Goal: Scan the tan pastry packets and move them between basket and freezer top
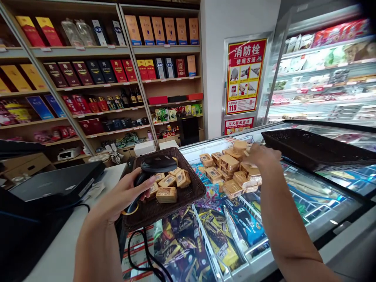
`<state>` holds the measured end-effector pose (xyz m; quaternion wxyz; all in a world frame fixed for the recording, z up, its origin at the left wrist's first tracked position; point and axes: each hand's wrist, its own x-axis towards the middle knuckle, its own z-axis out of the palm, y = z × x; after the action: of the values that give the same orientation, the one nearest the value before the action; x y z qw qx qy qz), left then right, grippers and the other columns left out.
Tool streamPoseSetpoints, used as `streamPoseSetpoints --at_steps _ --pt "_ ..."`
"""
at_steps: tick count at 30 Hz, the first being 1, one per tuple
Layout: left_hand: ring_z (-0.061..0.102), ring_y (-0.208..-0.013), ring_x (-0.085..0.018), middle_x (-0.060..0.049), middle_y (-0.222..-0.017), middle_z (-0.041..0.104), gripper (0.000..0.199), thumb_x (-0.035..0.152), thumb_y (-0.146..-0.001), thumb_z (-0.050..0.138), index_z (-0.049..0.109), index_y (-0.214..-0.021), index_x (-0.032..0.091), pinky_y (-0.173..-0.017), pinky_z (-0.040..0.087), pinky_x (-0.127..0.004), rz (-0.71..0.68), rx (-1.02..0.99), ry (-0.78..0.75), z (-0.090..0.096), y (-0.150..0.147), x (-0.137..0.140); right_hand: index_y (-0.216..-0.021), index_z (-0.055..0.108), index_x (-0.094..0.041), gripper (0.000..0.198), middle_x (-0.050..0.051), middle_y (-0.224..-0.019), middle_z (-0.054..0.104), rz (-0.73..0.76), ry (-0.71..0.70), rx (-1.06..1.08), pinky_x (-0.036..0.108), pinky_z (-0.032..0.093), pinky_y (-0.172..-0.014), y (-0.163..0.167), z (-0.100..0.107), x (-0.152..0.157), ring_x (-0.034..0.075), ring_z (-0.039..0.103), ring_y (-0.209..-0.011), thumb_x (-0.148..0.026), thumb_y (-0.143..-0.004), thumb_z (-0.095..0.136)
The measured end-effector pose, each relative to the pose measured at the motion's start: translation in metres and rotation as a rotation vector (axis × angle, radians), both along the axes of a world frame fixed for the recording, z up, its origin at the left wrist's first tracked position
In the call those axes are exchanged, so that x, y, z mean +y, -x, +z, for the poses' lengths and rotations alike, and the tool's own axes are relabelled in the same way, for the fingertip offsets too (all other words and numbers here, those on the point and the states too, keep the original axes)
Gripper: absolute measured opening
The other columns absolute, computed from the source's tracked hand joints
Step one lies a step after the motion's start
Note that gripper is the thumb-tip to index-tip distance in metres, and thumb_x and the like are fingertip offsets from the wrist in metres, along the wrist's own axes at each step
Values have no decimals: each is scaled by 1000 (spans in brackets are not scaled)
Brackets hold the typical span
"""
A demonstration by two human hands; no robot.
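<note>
My left hand [141, 186] is wrapped round the handle of a black barcode scanner [158, 164] with yellow trim. The scanner's head hangs over a dark brown woven basket [188, 201]. Several small brown packets with barcodes [167, 194] lie in that basket, partly covered by the scanner. My right hand [260, 156] is at the right side of a pile of similar wrapped packets [229, 162] on the glass freezer top. Its fingers are smeared by motion and partly hidden, so I cannot tell whether they grip a packet.
A second dark woven basket [311, 149] stands on the freezer [331, 211] at the right. Ice-cream packs [219, 239] show through the glass. The scanner's black cable [147, 250] hangs in front. A white counter [55, 235] is at the left; shelves of boxed goods [96, 72] line the back.
</note>
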<state>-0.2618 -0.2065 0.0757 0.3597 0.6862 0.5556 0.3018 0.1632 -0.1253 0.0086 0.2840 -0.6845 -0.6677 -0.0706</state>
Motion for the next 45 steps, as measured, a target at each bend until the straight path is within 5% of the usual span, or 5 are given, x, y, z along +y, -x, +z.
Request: streamPoseSetpoints --at_steps 3,11,32,41,45 --pt "48 -60 -13 2 -64 56 44 62 -81 67 56 -87 20 -54 33 -24 -41 -16 -5 -2 -1 -1 -116 55 -16 44 28 -101 67 -264 67 -77 57 45 -75 44 19 -26 47 64 -97 -33 -77 66" --pt "45 -57 -11 3 -64 53 40 58 -84 66 54 -91 20 -51 30 -23 -88 -86 16 -2 -4 -7 -133 41 -22 69 14 -120 63 489 -35 -119 43 49 -85 138 19 -34 35 59 -110 -31 -71 69" --pt "45 -57 -10 2 -67 53 47 62 -82 67 58 -101 19 -49 32 -22 -61 -143 6 4 -10 -15 -131 49 -24 66 13 -109 60 488 39 -151 45 50 -82 143 8 -29 35 61 -103 -43 -73 74" --pt "44 -52 -9 4 -64 52 51 62 -79 70 58 -101 18 -46 30 -22 30 -207 -16 5 -4 -16 -125 51 -27 59 9 -117 67 896 416 86 41 54 -84 186 -9 -31 29 65 -104 -54 -78 73" --pt "47 -54 -9 3 -65 53 48 61 -80 70 57 -96 18 -47 32 -21 8 -219 -17 2 -2 -13 -130 47 -26 36 10 -134 59 984 245 263 41 52 -94 211 -26 -34 24 59 -119 -35 -96 51"
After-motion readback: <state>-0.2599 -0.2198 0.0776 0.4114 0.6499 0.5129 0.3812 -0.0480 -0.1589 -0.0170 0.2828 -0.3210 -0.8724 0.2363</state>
